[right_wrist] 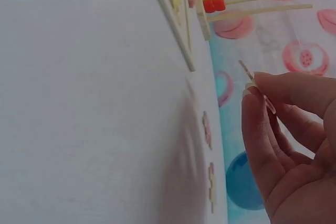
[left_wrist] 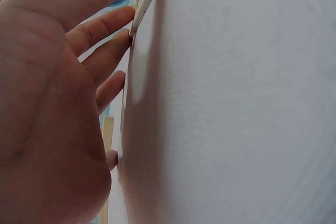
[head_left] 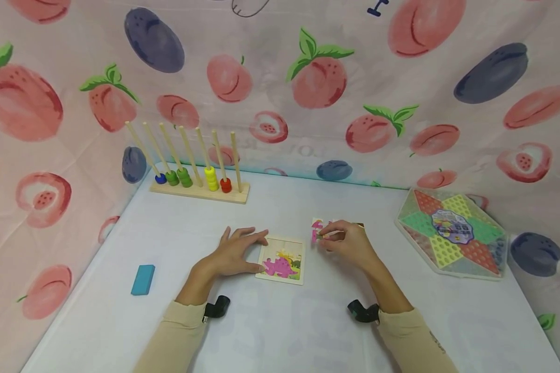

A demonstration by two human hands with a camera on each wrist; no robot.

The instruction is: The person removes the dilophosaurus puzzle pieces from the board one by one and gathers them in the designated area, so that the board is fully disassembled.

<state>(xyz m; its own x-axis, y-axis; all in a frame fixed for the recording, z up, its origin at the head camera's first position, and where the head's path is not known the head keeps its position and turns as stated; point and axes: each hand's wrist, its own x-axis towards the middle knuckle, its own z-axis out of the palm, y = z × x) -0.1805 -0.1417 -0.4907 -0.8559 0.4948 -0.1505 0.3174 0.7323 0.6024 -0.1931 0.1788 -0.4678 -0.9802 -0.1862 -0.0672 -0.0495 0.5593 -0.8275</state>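
Tray left of a pinched puzzle piece, right hand nearer the loose stock

Right hand (head_left: 347,246) is pinching a thin puzzle piece (right_wrist: 245,70) between thumb and index fingertip, the other fingers folding in beneath. The piece is riding above the table, showing nearly edge-on and tilting in the right wrist view; its printed face is not reading clearly.

Key relation, by my judgement: the wooden puzzle tray (head_left: 280,245) is lying left of the pinch and slightly nearer the body, white tablecloth (head_left: 280,321) showing between. The tray is squarish, with no marked long axis; its bare band is running left to right along the far side, while a pink dinosaur picture is filling much of the near part.

Left hand (head_left: 235,254) is sitting closer to the tray, fingers spreading, thumb touching the near left corner and index fingertip the far left one, seemingly steadying it. Those two digits are crowding the left edge; the raised rim is also standing in the way.

Loose puzzle pieces (head_left: 316,225) are lying just by the right hand, partly hidden by it. Farther out: a peg abacus (head_left: 198,194) behind left, a blue block (head_left: 143,280) far left, a hexagonal board-game box (head_left: 452,228) right.
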